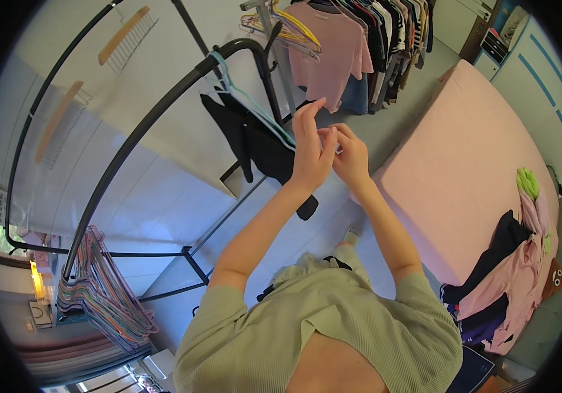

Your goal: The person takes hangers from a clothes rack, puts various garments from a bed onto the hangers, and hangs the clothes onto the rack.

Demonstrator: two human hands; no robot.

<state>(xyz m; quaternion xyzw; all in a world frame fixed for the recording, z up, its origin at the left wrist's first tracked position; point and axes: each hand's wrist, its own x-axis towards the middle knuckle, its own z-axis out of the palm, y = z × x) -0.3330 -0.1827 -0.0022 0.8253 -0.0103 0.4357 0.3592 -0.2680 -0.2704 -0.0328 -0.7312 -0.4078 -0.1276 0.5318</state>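
Note:
My left hand (313, 147) and my right hand (351, 156) are raised together in front of me, their fingertips meeting or nearly so. The left hand's fingers stretch upward, with its thumb apart from them. On the right hand the fingers curl in toward the thumb; whether something small sits between them I cannot make out. Just left of the hands, a black garment (264, 147) hangs on a light-blue hanger (247, 98) from the black clothes rack (142, 124). The hanger's lower end passes behind my left hand, so any contact there is hidden.
Many empty hangers (100, 295) crowd the rack's near left end. Ahead, a pink T-shirt (329, 52) hangs beside a dense row of clothes (392, 46). On the right stands a pink-covered bed (464, 157), with a pile of clothes (507, 281) on its near side.

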